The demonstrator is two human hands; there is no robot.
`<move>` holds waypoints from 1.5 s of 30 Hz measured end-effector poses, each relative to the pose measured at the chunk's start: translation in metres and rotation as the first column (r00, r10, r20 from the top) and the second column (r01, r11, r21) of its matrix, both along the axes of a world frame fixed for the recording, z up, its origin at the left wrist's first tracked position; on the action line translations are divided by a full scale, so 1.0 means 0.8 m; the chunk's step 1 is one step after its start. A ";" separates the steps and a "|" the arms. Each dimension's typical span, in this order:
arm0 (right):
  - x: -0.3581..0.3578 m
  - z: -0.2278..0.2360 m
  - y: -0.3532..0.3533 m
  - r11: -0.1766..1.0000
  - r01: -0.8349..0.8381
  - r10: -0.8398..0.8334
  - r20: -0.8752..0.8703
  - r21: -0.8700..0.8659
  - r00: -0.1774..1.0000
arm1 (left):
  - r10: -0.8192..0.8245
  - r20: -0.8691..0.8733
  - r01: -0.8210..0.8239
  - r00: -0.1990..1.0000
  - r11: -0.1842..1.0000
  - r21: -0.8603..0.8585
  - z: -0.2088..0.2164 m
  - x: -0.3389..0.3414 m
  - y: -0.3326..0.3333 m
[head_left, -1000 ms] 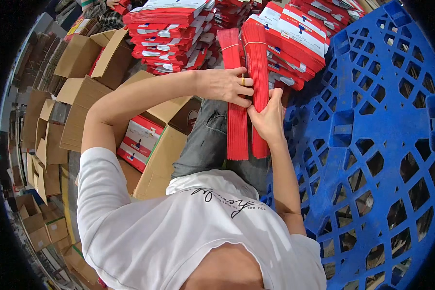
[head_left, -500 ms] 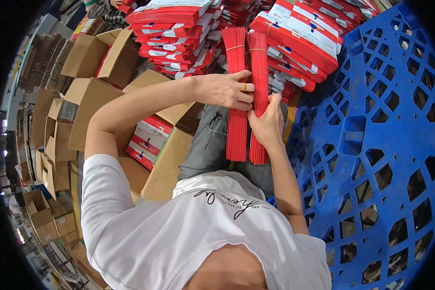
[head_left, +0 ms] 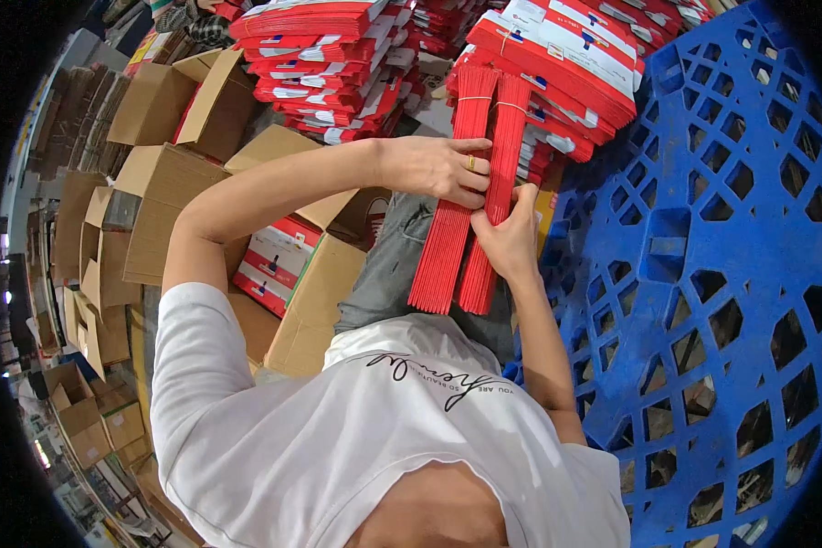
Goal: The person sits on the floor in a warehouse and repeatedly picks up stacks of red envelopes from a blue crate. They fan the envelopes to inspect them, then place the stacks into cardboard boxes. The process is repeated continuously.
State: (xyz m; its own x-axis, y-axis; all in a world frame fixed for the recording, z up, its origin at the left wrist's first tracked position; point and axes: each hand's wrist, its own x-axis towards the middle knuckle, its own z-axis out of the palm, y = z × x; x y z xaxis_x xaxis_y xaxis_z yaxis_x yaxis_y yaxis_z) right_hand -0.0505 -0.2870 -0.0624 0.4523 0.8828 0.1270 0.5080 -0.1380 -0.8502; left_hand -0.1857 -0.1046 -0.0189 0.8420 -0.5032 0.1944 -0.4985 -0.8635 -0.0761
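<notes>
Two long bundles of red folded card sheets stand on edge side by side over my lap, the left bundle (head_left: pixel 446 247) and the right bundle (head_left: pixel 479 281). Near their far ends, a thin band circles each one. My left hand (head_left: pixel 440 171) is closed on the left bundle, its fingers reaching across the top toward the right one. Closed around the right bundle from its outer side is my right hand (head_left: pixel 510 236), thumb against the near face. The undersides of both bundles are hidden.
Tall stacks of red and white folded cartons (head_left: pixel 310 59) rise ahead, with another stack (head_left: pixel 557 64) close beyond the bundles. An open cardboard box (head_left: pixel 315 301) holding red packages is at my left, other boxes (head_left: pixel 169 210) behind it. A blue plastic pallet (head_left: pixel 667 365) stands along my right.
Both bundles have tilted, their far ends swinging right and their near ends left. My hands keep their hold and have shifted slightly right.
</notes>
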 end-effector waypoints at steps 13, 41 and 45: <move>0.002 -0.023 -0.010 0.979 -0.094 0.103 -0.043 0.179 0.994 | 0.356 -0.018 -0.350 0.934 0.906 -0.238 -0.006 -0.042 -0.011; 0.036 -0.056 0.040 0.937 -0.045 0.127 -0.219 0.347 0.967 | 0.429 -0.016 -0.405 0.903 0.838 -0.365 -0.060 -0.070 -0.062; 0.039 -0.029 0.040 0.961 -0.099 0.129 -0.102 0.260 0.986 | 0.434 -0.026 -0.412 0.901 0.834 -0.368 -0.051 -0.064 -0.067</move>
State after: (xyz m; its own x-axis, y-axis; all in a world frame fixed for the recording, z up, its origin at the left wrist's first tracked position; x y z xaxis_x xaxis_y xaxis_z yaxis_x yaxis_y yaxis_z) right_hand -0.0195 -0.2550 -0.0858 0.3758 0.8752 0.3048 0.4028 0.1419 -0.9042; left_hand -0.2365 -0.1584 -0.0601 0.9389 0.0121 0.3441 -0.0827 -0.9622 0.2596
